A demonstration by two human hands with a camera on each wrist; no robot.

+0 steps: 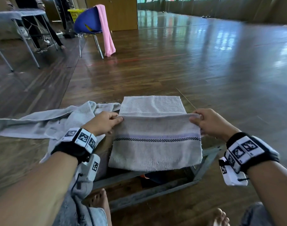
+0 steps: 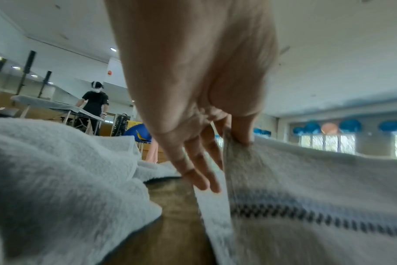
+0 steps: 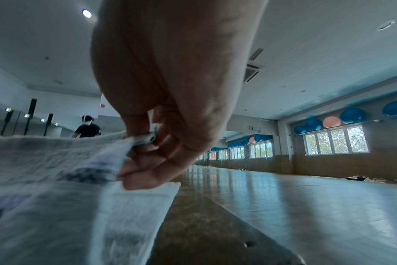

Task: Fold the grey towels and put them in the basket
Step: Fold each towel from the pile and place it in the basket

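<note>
A grey towel (image 1: 155, 147) with a dark chequered stripe lies on the floor in front of me, its near part lifted into a fold. My left hand (image 1: 119, 119) pinches the fold's left corner and my right hand (image 1: 194, 119) pinches the right one. The left wrist view shows my left hand (image 2: 229, 139) pinching the towel's (image 2: 306, 188) edge between thumb and fingers. Seen from the right wrist, my right hand (image 3: 145, 143) grips the towel's (image 3: 45, 161) bunched corner. A second grey towel (image 1: 46, 123) lies crumpled to the left. A yellow basket (image 1: 75, 13) stands far back.
A grey metal frame (image 1: 204, 163) lies on the wooden floor under the towel's near edge, by my bare feet (image 1: 100, 201). A blue chair (image 1: 89, 22) with a pink towel (image 1: 107, 30) and a covered table (image 1: 12, 15) stand at the back left, with a person beside the table.
</note>
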